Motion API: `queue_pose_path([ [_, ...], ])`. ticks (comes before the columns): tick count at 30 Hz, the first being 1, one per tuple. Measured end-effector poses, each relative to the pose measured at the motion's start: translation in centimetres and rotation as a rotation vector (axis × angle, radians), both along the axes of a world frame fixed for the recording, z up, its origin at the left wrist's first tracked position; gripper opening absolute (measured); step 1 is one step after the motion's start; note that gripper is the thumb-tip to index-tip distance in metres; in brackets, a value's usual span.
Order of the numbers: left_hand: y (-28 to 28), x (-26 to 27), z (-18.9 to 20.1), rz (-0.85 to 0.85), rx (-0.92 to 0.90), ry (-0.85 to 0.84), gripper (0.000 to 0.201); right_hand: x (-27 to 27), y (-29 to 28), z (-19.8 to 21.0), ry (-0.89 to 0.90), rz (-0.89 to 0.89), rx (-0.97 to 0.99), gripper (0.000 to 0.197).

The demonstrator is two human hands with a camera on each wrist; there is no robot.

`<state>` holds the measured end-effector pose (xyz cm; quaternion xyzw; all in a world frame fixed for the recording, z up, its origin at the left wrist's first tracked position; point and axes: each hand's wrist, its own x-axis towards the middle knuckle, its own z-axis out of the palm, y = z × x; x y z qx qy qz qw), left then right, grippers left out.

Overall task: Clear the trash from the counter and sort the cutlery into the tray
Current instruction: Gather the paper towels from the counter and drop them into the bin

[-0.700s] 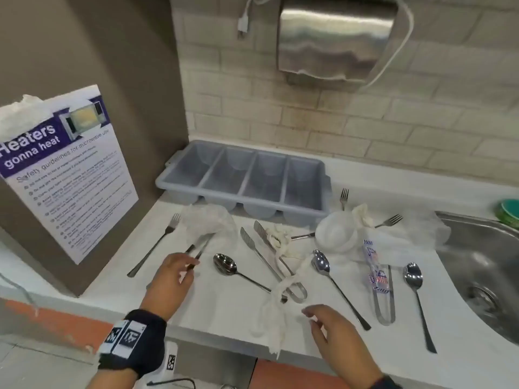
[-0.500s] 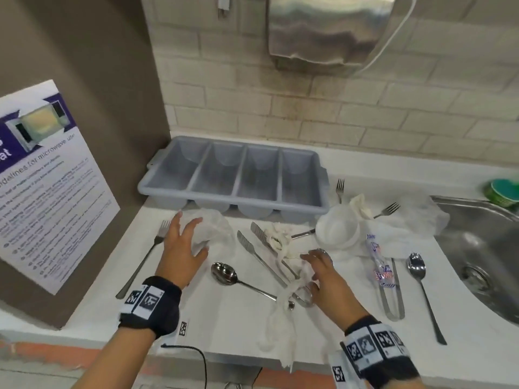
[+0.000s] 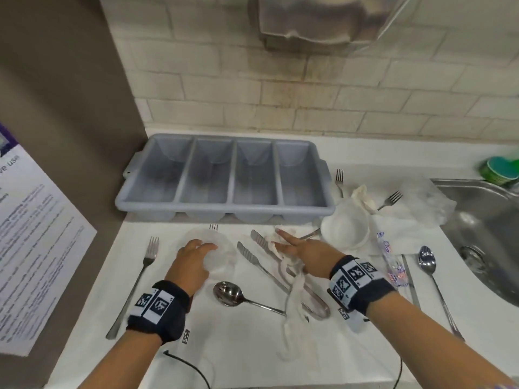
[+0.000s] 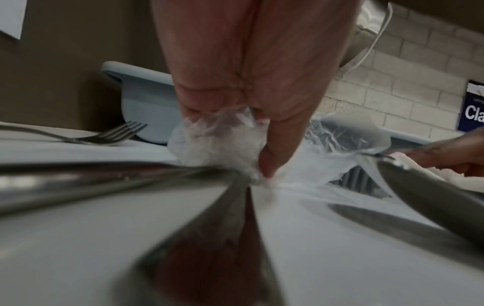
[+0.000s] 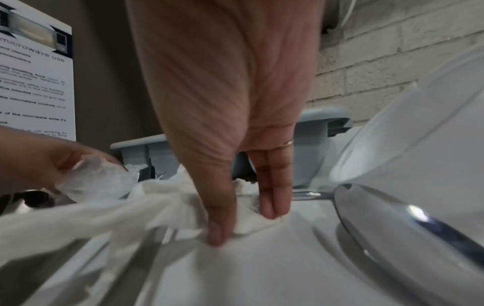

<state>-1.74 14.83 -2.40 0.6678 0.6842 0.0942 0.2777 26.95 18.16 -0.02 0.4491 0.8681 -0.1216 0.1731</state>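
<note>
Item 1, your left hand: fingers curl round the clear plastic wrap, bunching it against the desk just in front of the tray.

Item 2, your right hand: thumb and fingers pinch the crumpled paper napkin, which lies draped across the tongs.

Item 3, step in hand: trash collection, judged as just begun; no cutlery is sorted yet. The next move calls for lifting both wads clear without dragging the tongs or the spoon beside them.

Item 4, tray: grey, four compartments, all showing bare floors.

Item 5, white cup: on its side right of the tray, more crumpled paper behind it; its contents cannot be told.

Item 6, sink: far right; nothing of the task visible inside.

Item 7, loose cutlery: a fork to your left, further forks and spoons to your right, all on the desk.
</note>
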Motion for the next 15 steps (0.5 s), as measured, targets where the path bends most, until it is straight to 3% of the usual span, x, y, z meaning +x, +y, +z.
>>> queue_pose_path([
  [5, 0.6, -0.3, -0.1, 0.033, 0.027, 0.018, 0.051, 0.8, 0.1, -1.1, 0.16, 0.033, 0.03, 0.04],
  [9, 1.2, -0.7, -0.3, 0.056, 0.064, -0.04, 0.032, 1.0, -0.3, -2.4, 0.329, -0.027, 0.092, 0.035],
  [12, 0.9, -0.9, 0.8, 0.175, 0.093, -0.076, 0.022, 0.9, 0.1, -2.9, 0.478, -0.234, 0.076, 0.027],
  [15, 0.0, -0.6, 3.6, 0.251, 0.239, -0.172, 0.019, 1.3, 0.2, -1.9, 0.781, -0.607, 0.117, 0.024],
])
